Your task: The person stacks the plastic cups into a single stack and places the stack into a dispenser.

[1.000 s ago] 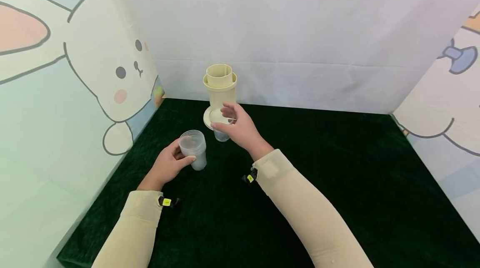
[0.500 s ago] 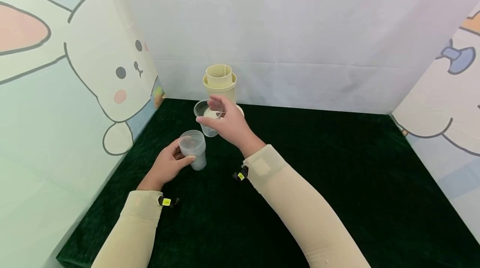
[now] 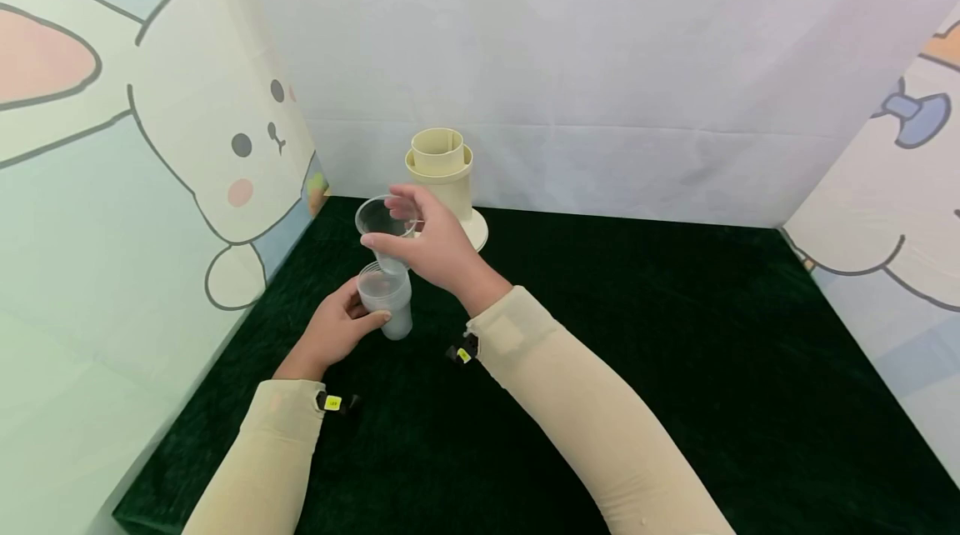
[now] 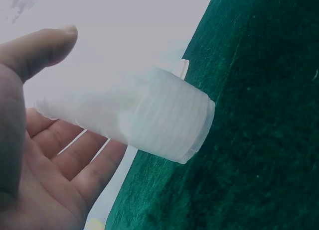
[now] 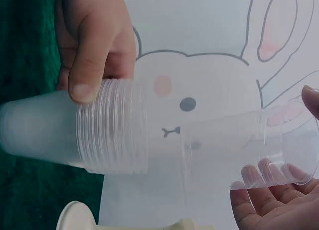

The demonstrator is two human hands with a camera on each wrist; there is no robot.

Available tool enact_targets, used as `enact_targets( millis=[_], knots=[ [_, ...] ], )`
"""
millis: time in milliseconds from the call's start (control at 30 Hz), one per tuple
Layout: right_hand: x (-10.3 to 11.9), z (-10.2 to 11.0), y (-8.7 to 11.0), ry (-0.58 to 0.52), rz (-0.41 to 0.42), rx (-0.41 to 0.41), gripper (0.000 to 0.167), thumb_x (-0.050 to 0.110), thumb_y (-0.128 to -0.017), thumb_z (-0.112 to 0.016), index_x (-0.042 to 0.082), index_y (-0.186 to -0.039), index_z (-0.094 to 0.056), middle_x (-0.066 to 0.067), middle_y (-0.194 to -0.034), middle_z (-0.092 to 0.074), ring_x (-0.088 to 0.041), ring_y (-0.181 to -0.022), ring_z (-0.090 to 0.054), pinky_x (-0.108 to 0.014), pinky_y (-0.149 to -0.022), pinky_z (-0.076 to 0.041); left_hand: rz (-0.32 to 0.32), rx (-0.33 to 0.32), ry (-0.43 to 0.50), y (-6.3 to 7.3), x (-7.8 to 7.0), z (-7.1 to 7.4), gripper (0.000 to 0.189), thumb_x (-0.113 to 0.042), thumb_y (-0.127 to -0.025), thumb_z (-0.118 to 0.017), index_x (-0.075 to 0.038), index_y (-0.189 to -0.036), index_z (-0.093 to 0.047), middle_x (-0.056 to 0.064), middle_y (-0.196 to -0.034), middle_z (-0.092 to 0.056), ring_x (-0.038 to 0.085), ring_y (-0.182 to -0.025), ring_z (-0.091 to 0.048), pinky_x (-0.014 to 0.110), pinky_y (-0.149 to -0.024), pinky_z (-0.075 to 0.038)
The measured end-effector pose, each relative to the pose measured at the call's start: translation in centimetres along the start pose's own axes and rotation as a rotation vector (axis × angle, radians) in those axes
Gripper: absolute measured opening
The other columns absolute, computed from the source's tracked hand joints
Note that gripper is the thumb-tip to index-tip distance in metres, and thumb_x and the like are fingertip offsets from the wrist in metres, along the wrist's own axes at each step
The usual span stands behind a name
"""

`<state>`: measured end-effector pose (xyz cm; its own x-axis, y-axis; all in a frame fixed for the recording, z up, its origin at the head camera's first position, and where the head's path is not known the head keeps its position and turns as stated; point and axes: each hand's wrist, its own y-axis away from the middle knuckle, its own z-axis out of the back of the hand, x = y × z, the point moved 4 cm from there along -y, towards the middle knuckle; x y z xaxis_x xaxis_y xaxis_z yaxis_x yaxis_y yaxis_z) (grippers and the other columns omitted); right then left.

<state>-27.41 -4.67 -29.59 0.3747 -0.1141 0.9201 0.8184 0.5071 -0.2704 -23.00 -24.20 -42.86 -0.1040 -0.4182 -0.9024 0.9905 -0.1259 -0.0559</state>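
Note:
My left hand point(image 3: 335, 331) grips a stack of nested clear plastic cups point(image 3: 395, 302) over the dark green cloth, mouths up. In the right wrist view, the left thumb lies on the piled rims of that stack point(image 5: 114, 125). My right hand point(image 3: 435, 243) holds a single clear plastic cup point(image 5: 224, 150) by its upper part, thumb on the near side and fingers on the far side. This cup is just above the stack's mouth, and its base faces the stacked rims with a small gap in the right wrist view.
A cream cylindrical holder point(image 3: 444, 189) with a narrower tube in its top and a round base point(image 3: 477, 229) stands at the back, behind my right hand. Dark green cloth point(image 3: 637, 335) covers the table. Printed curtains point(image 3: 97, 210) enclose the left and right sides.
My right hand has moved left with the single cup, away from the front of the cream holder to above the stack. The left hand and its stack have stayed in place.

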Motion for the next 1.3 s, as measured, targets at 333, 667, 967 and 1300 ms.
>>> enact_targets(
  millis=[333,667,967,1300],
  knots=[
    [-0.8,-1.2,0.2,-0.025,-0.028,0.009,0.074,0.038,-0.093,-0.079,0.018,-0.154,-0.043,0.004,-0.147,-0.057,-0.008,-0.131,-0.052,-0.039,-0.113,-0.040,0.014,0.002,-0.003,-0.1,0.1,-0.1,0.071,-0.031,-0.098,-0.074,-0.011,-0.156,-0.038,0.017,-0.150,-0.050,0.035,-0.133,-0.054,0.056,-0.109,-0.044],
    [-2.5,-2.4,0.6,-0.046,-0.049,0.020,0.073,0.039,-0.093,-0.079,0.020,-0.154,-0.044,0.002,-0.148,-0.056,-0.007,-0.131,-0.052,-0.040,-0.112,-0.041,0.006,-0.008,-0.025,-0.1,0.6,0.0,0.069,-0.036,-0.097,-0.074,-0.011,-0.153,-0.042,0.016,-0.146,-0.053,0.034,-0.129,-0.057,0.054,-0.106,-0.047],
    [-3.9,-3.1,0.9,-0.052,-0.090,0.033,0.073,0.038,-0.093,-0.079,0.020,-0.154,-0.043,0.004,-0.148,-0.056,-0.008,-0.134,-0.050,-0.043,-0.114,-0.040,-0.009,-0.013,-0.051,-0.1,0.5,0.0,0.066,-0.035,-0.098,-0.074,-0.011,-0.151,-0.044,0.015,-0.143,-0.055,0.033,-0.127,-0.059,0.053,-0.104,-0.049],
    [-5.7,-3.8,1.2,-0.071,-0.160,0.029,0.072,0.041,-0.091,-0.080,0.023,-0.151,-0.046,0.008,-0.147,-0.055,-0.016,-0.139,-0.046,-0.046,-0.113,-0.041,-0.016,-0.013,-0.031,0.0,0.3,0.0,0.063,-0.031,-0.098,-0.074,-0.011,-0.151,-0.045,0.013,-0.141,-0.057,0.029,-0.123,-0.062,0.049,-0.101,-0.053]
  ],
)
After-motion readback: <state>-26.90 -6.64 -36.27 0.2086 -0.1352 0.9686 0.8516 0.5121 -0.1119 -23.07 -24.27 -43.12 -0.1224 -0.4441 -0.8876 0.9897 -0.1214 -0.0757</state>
